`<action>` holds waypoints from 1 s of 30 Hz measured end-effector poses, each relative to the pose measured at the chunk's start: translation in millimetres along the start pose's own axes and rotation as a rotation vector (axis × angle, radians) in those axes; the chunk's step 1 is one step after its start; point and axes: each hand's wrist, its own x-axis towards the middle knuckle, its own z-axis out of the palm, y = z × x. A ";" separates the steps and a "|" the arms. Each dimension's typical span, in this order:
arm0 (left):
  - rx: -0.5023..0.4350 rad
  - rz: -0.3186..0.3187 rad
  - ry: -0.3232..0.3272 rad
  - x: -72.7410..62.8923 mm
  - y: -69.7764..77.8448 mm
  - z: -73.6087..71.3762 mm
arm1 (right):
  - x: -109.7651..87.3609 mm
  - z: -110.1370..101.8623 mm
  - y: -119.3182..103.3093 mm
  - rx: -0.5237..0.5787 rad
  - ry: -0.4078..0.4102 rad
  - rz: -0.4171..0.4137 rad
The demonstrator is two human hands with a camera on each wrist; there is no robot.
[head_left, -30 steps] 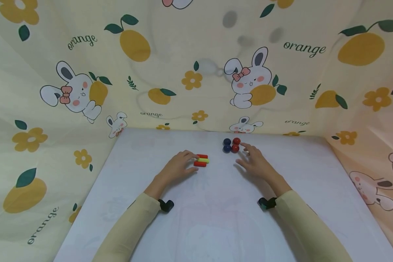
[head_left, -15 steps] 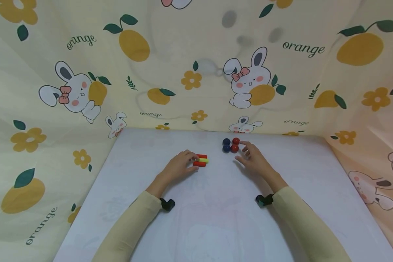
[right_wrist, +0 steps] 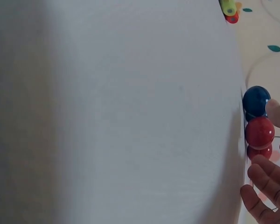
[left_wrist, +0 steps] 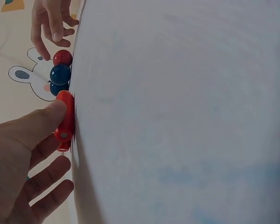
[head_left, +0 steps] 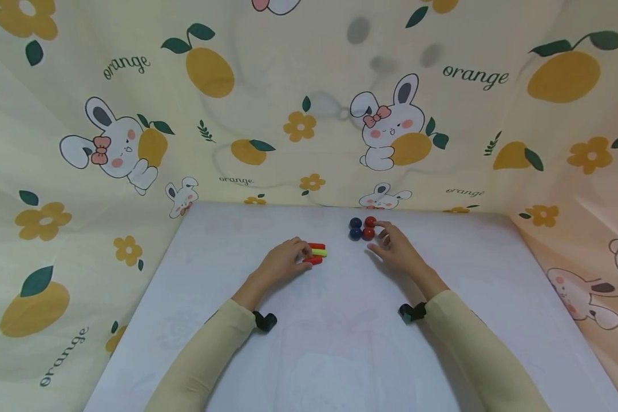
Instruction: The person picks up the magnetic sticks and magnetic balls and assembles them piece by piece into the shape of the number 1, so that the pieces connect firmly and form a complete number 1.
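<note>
Three short sticks lie side by side on the white table: a far red stick [head_left: 317, 246], a yellow-green stick [head_left: 319, 252] and a near red stick [head_left: 314, 260]. My left hand [head_left: 282, 262] pinches the near red stick by its left end; in the left wrist view the thumb lies on this red stick [left_wrist: 65, 116], with the index finger behind it. To the right, two blue balls [head_left: 356, 233] and two red balls [head_left: 368, 233] sit in a tight square. My right hand [head_left: 399, 249] is beside the red balls, fingers loosely bent and holding nothing, index fingertip right at the far red ball.
The white table [head_left: 329, 343] reaches back to a cream cloth [head_left: 268, 114] printed with rabbits, oranges and flowers. More of this cloth hangs along both sides. Each wrist wears a small black camera, such as the left wrist camera [head_left: 265, 321].
The near red stick has turned slightly out of line with the others as my left fingers close on it. My right hand stays by the balls, shifting only slightly left in view.
</note>
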 end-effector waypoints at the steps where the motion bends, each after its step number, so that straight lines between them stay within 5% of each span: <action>1: -0.004 0.001 0.001 -0.5 0.4 0.0 | 0.4 -0.1 -0.6 0.002 -0.003 0.005; 14: 0.071 -0.009 -0.054 -3.5 2.0 2.4 | 5.4 3.9 -2.4 0.010 -0.015 0.024; 21: 0.078 -0.008 -0.033 -9.3 5.2 0.6 | 7.2 4.4 -1.8 -0.013 -0.007 0.017; 30: -0.031 -0.019 -0.028 -20.2 14.0 -1.1 | 10.6 6.1 -4.2 -0.031 -0.016 0.013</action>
